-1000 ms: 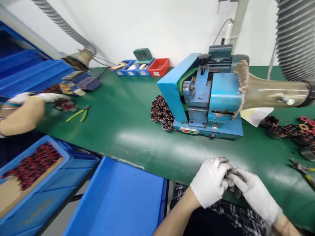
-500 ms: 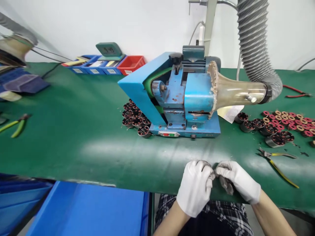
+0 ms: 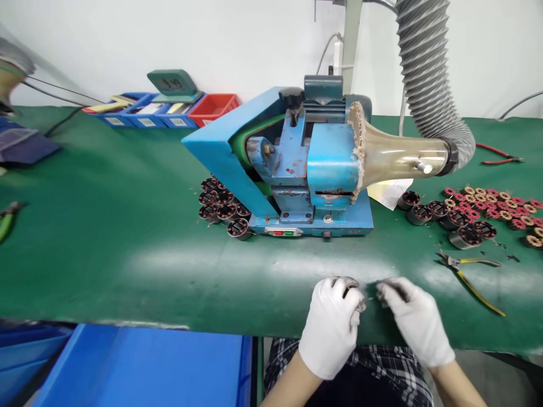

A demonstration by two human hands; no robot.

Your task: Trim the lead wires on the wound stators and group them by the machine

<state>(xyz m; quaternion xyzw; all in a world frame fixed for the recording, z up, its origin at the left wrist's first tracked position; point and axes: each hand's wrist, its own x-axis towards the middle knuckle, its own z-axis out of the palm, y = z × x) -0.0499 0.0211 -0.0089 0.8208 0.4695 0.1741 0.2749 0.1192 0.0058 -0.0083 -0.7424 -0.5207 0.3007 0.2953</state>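
Both my hands wear white gloves with darkened fingertips and rest at the near edge of the green table [image 3: 127, 226]. My left hand [image 3: 335, 325] is curled round a small dark part [image 3: 360, 305] that its fingers mostly hide. My right hand [image 3: 413, 322] sits just to its right, fingertips pinched. A thin wire [image 3: 370, 298] seems to run between the two hands. Straight ahead stands a blue bench machine [image 3: 326, 169] with a clear funnel [image 3: 403, 158] joined to a grey ribbed hose [image 3: 424, 73].
Dark wound stators [image 3: 220, 206] cluster left of the machine; more stators [image 3: 462, 229] and red and gold pieces [image 3: 496, 203] lie to the right. Yellow-handled pliers [image 3: 470, 271] lie near my right hand, red pliers [image 3: 498, 155] further back. Small bins [image 3: 212, 107] line the wall. A blue crate [image 3: 148, 367] sits below the edge.
My view has swung right, so the co-worker's arm and the crate of parts on the left are out of frame. My hands have drawn slightly apart, exposing a thin strand between them.
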